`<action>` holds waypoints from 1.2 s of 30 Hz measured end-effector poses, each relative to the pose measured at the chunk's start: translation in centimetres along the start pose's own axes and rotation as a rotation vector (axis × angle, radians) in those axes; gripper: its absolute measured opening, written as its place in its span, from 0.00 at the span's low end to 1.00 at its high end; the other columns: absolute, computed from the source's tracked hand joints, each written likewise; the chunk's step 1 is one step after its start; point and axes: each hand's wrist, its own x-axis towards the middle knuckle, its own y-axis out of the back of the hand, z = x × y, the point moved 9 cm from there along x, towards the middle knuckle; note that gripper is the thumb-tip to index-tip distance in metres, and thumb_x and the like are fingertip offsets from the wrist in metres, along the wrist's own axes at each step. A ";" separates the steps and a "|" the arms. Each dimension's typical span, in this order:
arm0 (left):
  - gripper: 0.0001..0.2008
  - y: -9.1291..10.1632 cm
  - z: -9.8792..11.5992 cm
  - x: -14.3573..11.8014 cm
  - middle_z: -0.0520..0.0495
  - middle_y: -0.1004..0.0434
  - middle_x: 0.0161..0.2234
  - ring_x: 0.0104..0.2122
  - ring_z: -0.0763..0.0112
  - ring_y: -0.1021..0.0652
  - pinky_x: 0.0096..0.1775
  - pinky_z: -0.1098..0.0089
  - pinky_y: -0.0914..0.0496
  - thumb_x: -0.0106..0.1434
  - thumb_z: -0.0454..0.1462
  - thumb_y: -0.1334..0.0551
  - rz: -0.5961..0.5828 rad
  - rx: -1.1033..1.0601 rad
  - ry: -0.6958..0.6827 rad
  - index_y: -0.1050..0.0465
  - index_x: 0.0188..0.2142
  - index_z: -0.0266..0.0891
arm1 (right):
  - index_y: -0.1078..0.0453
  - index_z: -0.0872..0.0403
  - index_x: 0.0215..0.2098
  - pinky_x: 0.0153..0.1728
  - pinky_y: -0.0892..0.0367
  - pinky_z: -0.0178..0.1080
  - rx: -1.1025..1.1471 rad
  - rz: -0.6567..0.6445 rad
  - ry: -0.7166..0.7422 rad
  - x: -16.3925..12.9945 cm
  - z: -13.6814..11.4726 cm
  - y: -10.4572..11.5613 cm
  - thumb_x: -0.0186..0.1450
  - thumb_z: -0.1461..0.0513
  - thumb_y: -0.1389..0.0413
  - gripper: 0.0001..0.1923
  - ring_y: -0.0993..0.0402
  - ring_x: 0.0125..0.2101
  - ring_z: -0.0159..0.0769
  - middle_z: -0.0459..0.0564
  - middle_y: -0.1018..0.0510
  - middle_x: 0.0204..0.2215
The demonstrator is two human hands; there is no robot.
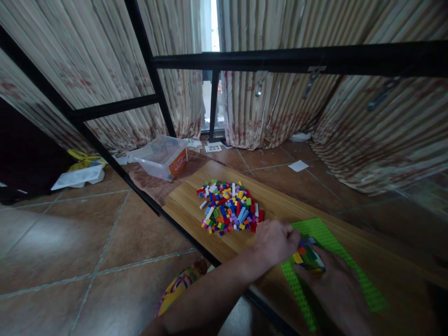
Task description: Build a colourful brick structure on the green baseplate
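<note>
- Both hands close on one small stack of joined building bricks (308, 255) at the lower right of the frame: the left hand (276, 241) curls its fingers over the stack's upper left edge, and the right hand (338, 284) wraps it from below and the right.
- How tightly either hand pinches cannot be told, since the fingers hide the contact (only yellow, red, green and blue faces of the stack show between them).
- That stack sits on, or just over, a bright green studded baseplate (325, 235), which lies flat on the wooden tabletop (182, 205) and runs toward the lower right corner.
- Left of the hands, near the frame's centre, a loose pile of mixed-colour bricks (229, 207) is spread on the same tabletop, its near edge just beside the left hand.
- Beyond the table, upper left of centre, a clear plastic bin (163, 156) with an orange label rests on the tiled floor (70, 242).
- Striped curtains (105, 60) hang behind a black metal frame (297, 58) across the top.
</note>
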 end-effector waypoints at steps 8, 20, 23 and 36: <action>0.15 -0.4 -0.5 0.3 0.54 0.39 0.17 0.20 0.76 0.35 0.23 0.74 0.44 0.60 0.37 0.48 0.011 -0.197 0.039 0.32 0.19 0.39 | 0.36 0.53 0.53 0.47 0.33 0.54 0.009 0.001 0.023 -0.2 0.4 -0.3 0.58 0.46 0.49 0.30 0.29 0.48 0.54 0.59 0.26 0.48; 0.16 4.2 -3.9 1.3 0.57 0.52 0.17 0.18 0.80 0.42 0.22 0.75 0.49 0.58 0.35 0.48 0.215 -0.424 0.075 0.49 0.16 0.39 | 0.36 0.55 0.54 0.50 0.34 0.54 0.059 -0.036 0.031 0.0 1.4 -1.1 0.58 0.44 0.49 0.32 0.29 0.49 0.54 0.60 0.26 0.50; 0.16 7.3 -7.1 1.5 0.56 0.44 0.17 0.19 0.78 0.37 0.23 0.75 0.46 0.61 0.38 0.48 0.317 -0.296 0.174 0.42 0.17 0.38 | 0.35 0.54 0.53 0.52 0.34 0.53 0.088 -0.045 0.028 0.0 1.7 -1.2 0.59 0.44 0.49 0.31 0.29 0.49 0.53 0.58 0.26 0.50; 0.18 15.0 -18.8 0.1 0.39 0.26 0.49 0.51 0.56 0.30 0.50 0.62 0.36 0.62 0.36 0.47 0.341 0.326 0.589 0.24 0.48 0.41 | 0.32 0.53 0.51 0.51 0.33 0.54 0.116 -0.016 0.024 0.2 2.0 -1.1 0.59 0.44 0.50 0.29 0.28 0.48 0.53 0.58 0.24 0.48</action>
